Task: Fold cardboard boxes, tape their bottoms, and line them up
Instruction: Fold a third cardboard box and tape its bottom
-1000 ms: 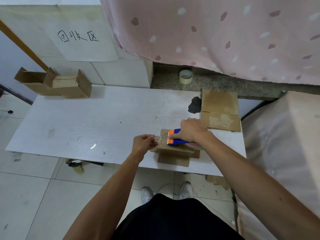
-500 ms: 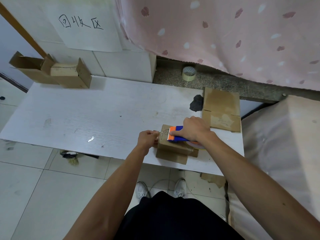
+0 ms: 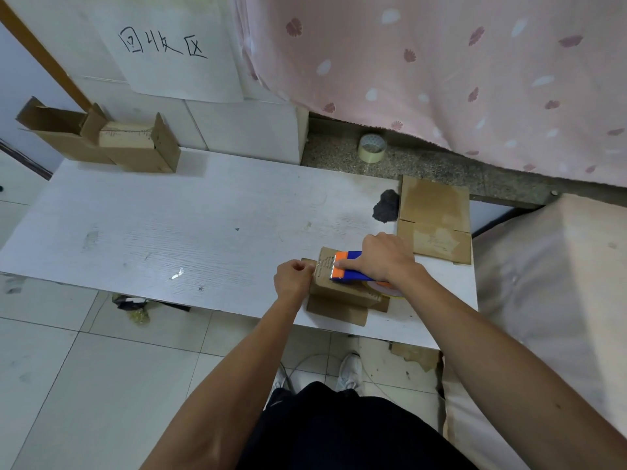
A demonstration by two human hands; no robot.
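Whitewashed wood-grain table (image 3: 169, 232) stands on a pale tiled floor (image 3: 84, 368) against a white wall bearing a handwritten paper sign (image 3: 176, 56). A pink patterned curtain (image 3: 441, 62) hangs over a speckled stone ledge (image 3: 441, 171), where a spare tape roll (image 3: 372, 148) sits. At the table's far left corner two folded boxes (image 3: 135, 147) stand side by side, touching, flaps up. At the far right a flat cardboard blank (image 3: 434, 218) lies beside a dark patch (image 3: 386, 206), just behind the right hand (image 3: 385, 257). Nothing lies between the hands and the work. The cardboard box (image 3: 342, 290) sits near the table's near right edge, bottom side up, its long axis running left to right, with loose flaps splayed flat toward the person. The right hand's fingers wrap the blue-and-orange tape dispenser (image 3: 353, 271) resting on top of the box, the forefinger stretched along it, toothed edge pointing left. The left hand (image 3: 293, 279) presses against the box's left end with fingers curled tight; whether they pinch the tape end cannot be told.
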